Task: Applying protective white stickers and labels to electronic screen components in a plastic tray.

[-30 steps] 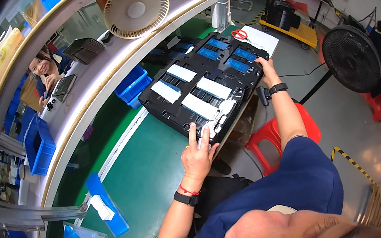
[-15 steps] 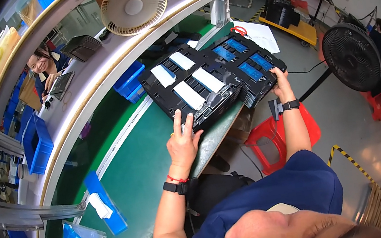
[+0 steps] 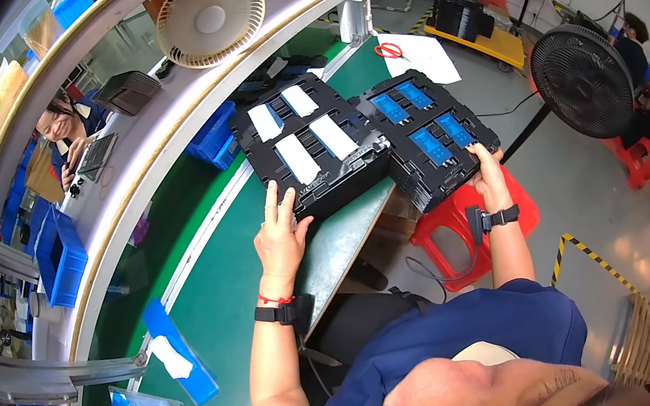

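Green bench point(image 3: 214, 303) open near-side; tray stack point(image 3: 317, 149) blocks far end.

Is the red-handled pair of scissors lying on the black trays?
No. The scissors lie on a white sheet of paper beyond the black trays.

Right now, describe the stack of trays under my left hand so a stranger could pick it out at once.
Start at the green workbench and follow its near edge toward the black floor fan. Two stacks of black trays sit side by side there; the left hand rests on the left stack. It holds white strips, while the right stack holds blue pieces.
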